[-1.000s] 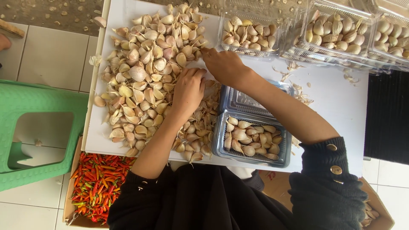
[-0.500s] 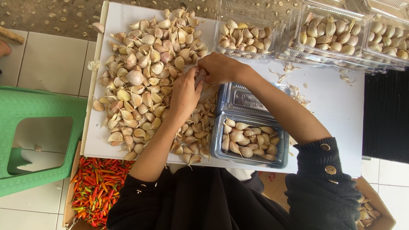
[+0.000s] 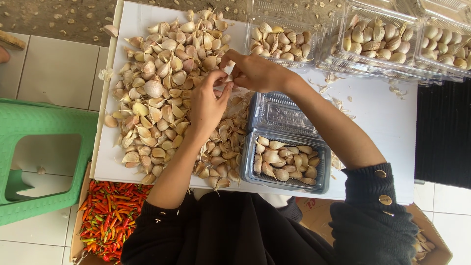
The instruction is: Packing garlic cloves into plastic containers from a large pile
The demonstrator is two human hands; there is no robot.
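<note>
A large pile of garlic cloves (image 3: 162, 93) covers the left of a white table (image 3: 387, 122). My left hand (image 3: 208, 105) and my right hand (image 3: 255, 72) meet above the pile's right edge, both pinching one garlic clove (image 3: 227, 68) between their fingertips. Just below my right forearm sits an open clear plastic clamshell box (image 3: 287, 162), its lower half holding several cloves and its lid laid flat above.
Several clear boxes filled with cloves (image 3: 378, 41) line the table's far edge. A green plastic stool (image 3: 44, 162) stands at the left. A cardboard box of red chillies (image 3: 108, 218) lies on the tiled floor below the table. A black mat (image 3: 444, 132) is at the right.
Both hands have stayed together over the pile's right edge, working at the clove with small finger movements. The view has shifted slightly.
</note>
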